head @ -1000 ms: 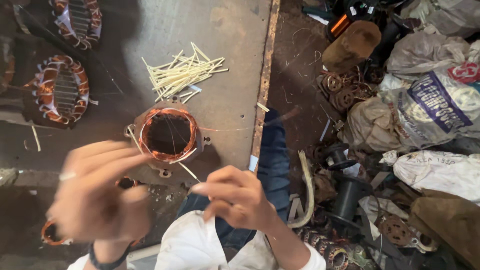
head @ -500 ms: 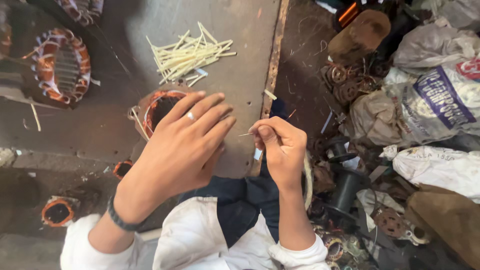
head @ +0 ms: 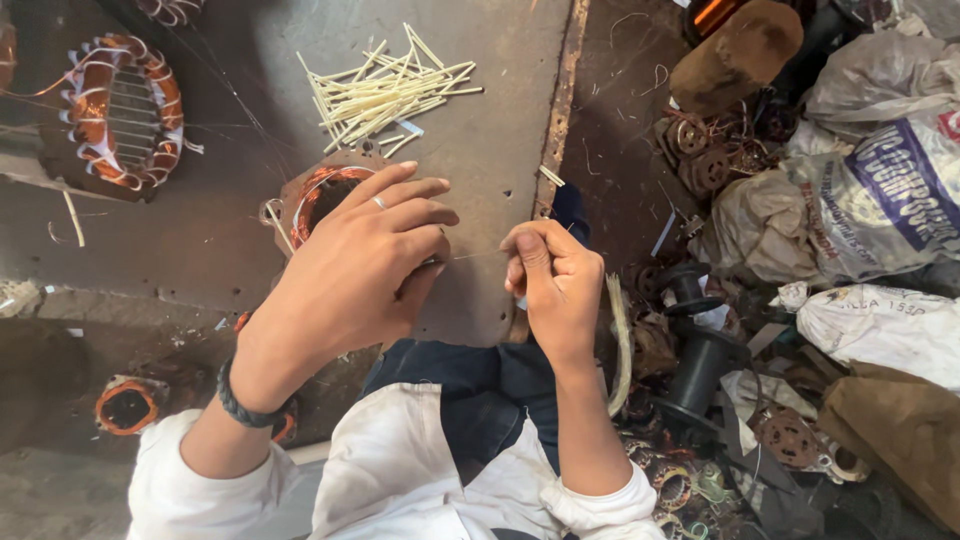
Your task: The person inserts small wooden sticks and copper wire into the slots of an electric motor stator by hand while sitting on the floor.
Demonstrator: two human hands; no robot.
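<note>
- Your left hand (head: 345, 275) is hovering over the round motor stator (head: 318, 200), the fingers (head: 415, 215) half curled and close together; a ring is showing on one finger and a dark braided band on the wrist.
- This hand seems to be holding one end of a thin wire (head: 478, 255), but I cannot tell the exact grip because the palm is hiding it.
- Your right hand (head: 555, 285) is pinching the other end of the wire, with thumb and first fingers pressed tightly together.
- The wire is running nearly level between both hands, very fine and pale.
- The stator is lying on the grey, scratched worktop (head: 480, 140), partly under your left hand; its copper windings are shining orange-brown.
- A loose pile of pale, straight sticks (head: 385, 90) is lying on the worktop above the stator.
- Another stator (head: 122, 110), with copper coils and white ties, is resting at the far left.
- Crumpled sacks (head: 860, 200) and rusty metal parts are lying at the right.
</note>
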